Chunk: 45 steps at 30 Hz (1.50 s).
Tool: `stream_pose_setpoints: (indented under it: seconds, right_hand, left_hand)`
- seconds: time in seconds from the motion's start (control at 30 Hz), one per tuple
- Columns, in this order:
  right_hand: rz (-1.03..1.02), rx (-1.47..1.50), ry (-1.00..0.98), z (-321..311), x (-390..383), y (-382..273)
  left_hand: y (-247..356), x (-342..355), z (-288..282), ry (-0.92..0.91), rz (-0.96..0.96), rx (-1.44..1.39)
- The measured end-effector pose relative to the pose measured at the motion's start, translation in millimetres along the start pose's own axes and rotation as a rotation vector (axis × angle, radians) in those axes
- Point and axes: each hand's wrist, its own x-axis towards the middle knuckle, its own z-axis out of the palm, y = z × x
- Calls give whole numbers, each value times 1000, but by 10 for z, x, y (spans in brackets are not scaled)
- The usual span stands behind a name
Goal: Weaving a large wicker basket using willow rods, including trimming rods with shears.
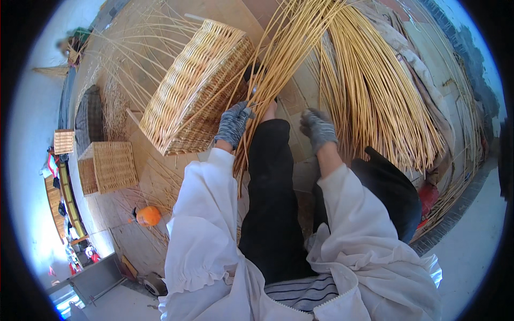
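My left hand (234, 120), in a striped grey glove, closes round a sheaf of long pale willow rods (278, 64) that slants up past my bare foot (267, 111). Just left of it, a large woven wicker basket (198, 80) lies tilted on its side, with loose rods fanning out from its far end. My right hand (316, 128), also gloved, has its fingers curled near a big spread bundle of rods (380, 91); whether anything is inside those fingers is unclear. My black-trousered leg (267, 198) stretches between the two hands.
Two smaller wicker baskets (113, 166) (64, 141) stand at the left, with an orange round object (148, 216) below them. A dark checked item (88, 115) lies behind. Beige cloth (399, 37) is under the right-hand bundle. Loose rods litter the tiled floor; a wheel (155, 284) shows at lower left.
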Motion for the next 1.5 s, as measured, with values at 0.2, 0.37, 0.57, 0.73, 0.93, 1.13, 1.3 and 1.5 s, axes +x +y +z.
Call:
stream_pose_setpoints:
  seconds: [0.2, 0.37, 0.57, 0.73, 0.93, 1.13, 1.3, 1.5]
  right_hand:
    - [177, -245, -87, 676, 1164, 522]
    - [96, -654, -15, 967, 2033, 715]
    - [-46, -473, -70, 859, 1917, 605]
    - [119, 153, -147, 716, 1400, 73]
    - [119, -20, -198, 832, 994, -448]
    - [251, -287, -573, 282, 424, -1170]
    - [-272, -205, -345, -1795, -357, -1581]
    - [69, -1242, 540, -5023, -2099, 298]
  left_hand:
    - [-744, 502, 215, 254, -10, 395]
    - [-838, 525, 240, 235, 34, 342]
    - [-801, 378, 184, 167, -69, 416]
    - [-597, 203, 58, 21, -69, 371]
    - [22, -129, -22, -204, -365, -710]
    - [497, -445, -111, -108, -157, -452]
    - [935, -809, -207, -100, -138, -342]
    - [1248, -1153, -238, -244, -305, -242]
